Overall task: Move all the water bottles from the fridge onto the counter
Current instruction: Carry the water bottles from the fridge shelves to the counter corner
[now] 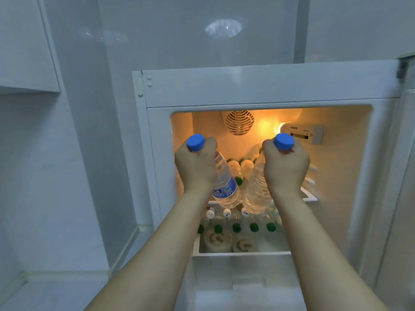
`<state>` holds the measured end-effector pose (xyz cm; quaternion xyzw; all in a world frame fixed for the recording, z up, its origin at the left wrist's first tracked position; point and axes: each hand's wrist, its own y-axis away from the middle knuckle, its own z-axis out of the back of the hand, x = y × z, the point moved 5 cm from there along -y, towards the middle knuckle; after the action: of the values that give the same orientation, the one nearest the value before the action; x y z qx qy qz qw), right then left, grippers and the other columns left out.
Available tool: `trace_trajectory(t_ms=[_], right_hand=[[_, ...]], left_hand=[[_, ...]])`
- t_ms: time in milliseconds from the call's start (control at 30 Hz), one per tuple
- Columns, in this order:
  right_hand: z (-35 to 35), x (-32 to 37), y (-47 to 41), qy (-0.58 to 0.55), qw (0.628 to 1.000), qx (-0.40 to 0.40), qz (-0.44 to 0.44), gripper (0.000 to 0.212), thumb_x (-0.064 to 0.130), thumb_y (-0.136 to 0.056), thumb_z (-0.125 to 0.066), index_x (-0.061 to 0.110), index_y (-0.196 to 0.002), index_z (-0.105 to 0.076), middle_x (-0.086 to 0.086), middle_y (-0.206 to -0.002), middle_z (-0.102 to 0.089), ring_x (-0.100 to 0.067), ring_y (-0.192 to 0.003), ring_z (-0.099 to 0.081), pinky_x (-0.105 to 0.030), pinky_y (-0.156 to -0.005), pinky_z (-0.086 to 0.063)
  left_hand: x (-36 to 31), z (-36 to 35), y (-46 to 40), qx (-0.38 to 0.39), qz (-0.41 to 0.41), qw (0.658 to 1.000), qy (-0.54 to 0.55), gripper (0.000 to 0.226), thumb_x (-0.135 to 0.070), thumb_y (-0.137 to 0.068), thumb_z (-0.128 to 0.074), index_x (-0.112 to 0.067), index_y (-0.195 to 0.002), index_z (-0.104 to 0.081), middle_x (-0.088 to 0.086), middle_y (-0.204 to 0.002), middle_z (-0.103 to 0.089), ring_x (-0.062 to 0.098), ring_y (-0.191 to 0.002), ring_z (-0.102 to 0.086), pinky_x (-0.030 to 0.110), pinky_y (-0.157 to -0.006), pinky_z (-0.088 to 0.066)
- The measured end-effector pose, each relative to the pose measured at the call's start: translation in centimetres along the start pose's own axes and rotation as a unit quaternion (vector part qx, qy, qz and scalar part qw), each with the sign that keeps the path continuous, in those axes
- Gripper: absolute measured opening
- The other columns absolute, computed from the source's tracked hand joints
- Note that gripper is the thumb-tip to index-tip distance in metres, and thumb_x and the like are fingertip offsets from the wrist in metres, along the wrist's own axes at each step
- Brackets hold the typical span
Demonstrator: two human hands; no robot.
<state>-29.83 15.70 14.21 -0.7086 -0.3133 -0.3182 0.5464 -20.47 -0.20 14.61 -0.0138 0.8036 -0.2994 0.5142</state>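
- The left hand [195, 164], left of centre in the frame, is curled round the neck of a clear water bottle [225, 180] just under its blue cap [196, 142]; that bottle hangs tilted, its base swung toward the middle of the frame, with a blue label low on its body
- The right hand [286, 166], right of centre, grips a second clear bottle [256, 187] the same way, fingers wrapped round the neck below its own blue cap [284, 141]; this one tilts too, base toward the centre, so the two bases sit near each other at mid-frame
- Both bottles are held in front of the open fridge [258, 86], level with its upper shelf; whether either base touches the shelf edge cannot be told
- Behind them, on the upper shelf, several bottles with green caps [238, 181] lie or lean; they are partly hidden and blurred
- Lower in the frame, a row of green-capped bottles [253, 227] stands on the lower shelf; just above them in the picture are white-capped bottles [226, 212]
- At the front of that lower shelf stand two pale round containers [216, 239] with dark marks on their lids
- Upper centre of the lit interior holds a round fan grille [239, 122]; to its right glows a warm lamp, and a control panel [306, 134] sits on the right-hand wall
- Both forearms reach up from the bottom edge of the frame
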Motion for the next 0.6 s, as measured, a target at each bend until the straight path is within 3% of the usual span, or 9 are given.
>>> trace_trajectory(t_ms=[67,167,400,500,600], right_hand=[[0.5,0.7,1.4,0.001,1.0,0.024,0.019,0.021,0.021,-0.077,-0.064,0.01,-0.064,-0.052,0.002,-0.056,-0.04,-0.015,-0.056,-0.035,-0.026,-0.055,-0.033],[0.6,1.5,4.4,0.016,0.998,0.066,-0.005,0.025,0.028,-0.072,-0.06,0.003,-0.067,-0.057,-0.009,-0.058,-0.049,-0.017,-0.056,-0.038,-0.028,-0.056,-0.035],[-2.7,3.4,11.6,-0.001,0.981,0.187,-0.051,0.021,0.027,-0.07,-0.061,0.014,-0.057,-0.052,-0.004,-0.055,-0.046,-0.02,-0.056,-0.039,-0.034,-0.056,-0.038],[-4.9,4.0,14.6,-0.018,0.969,0.239,-0.053,0.031,0.033,-0.065,-0.057,0.002,-0.068,-0.058,-0.019,-0.066,-0.059,-0.034,-0.06,-0.047,-0.042,-0.057,-0.045],[-7.2,3.7,17.5,-0.035,0.953,0.292,-0.076,0.04,0.038,-0.059,-0.054,0.0,-0.07,-0.062,-0.021,-0.071,-0.064,-0.033,-0.061,-0.05,-0.039,-0.059,-0.046]], left_hand=[[-1.5,1.9,0.8,0.005,-0.001,1.0,-0.022,0.027,-0.02,-0.069,-0.062,0.006,-0.073,-0.064,0.009,-0.059,-0.055,0.016,-0.056,-0.049,0.028,-0.056,-0.042],[-2.3,5.5,1.4,0.014,0.019,0.999,-0.047,0.033,-0.026,-0.064,-0.061,0.006,-0.074,-0.063,0.016,-0.062,-0.056,0.02,-0.057,-0.049,0.032,-0.057,-0.042],[-3.7,14.6,3.1,-0.023,0.046,0.992,-0.113,0.034,-0.031,-0.058,-0.062,0.001,-0.069,-0.063,0.025,-0.069,-0.061,0.023,-0.059,-0.052,0.043,-0.065,-0.055],[-3.4,18.2,4.0,-0.043,0.055,0.988,-0.138,0.022,-0.026,-0.059,-0.061,-0.004,-0.058,-0.06,0.016,-0.056,-0.056,0.023,-0.057,-0.051,0.056,-0.073,-0.057],[-3.2,21.7,4.9,-0.085,0.066,0.982,-0.158,0.028,-0.027,-0.056,-0.061,0.0,-0.062,-0.059,0.009,-0.056,-0.055,0.022,-0.058,-0.05,0.053,-0.07,-0.058]])
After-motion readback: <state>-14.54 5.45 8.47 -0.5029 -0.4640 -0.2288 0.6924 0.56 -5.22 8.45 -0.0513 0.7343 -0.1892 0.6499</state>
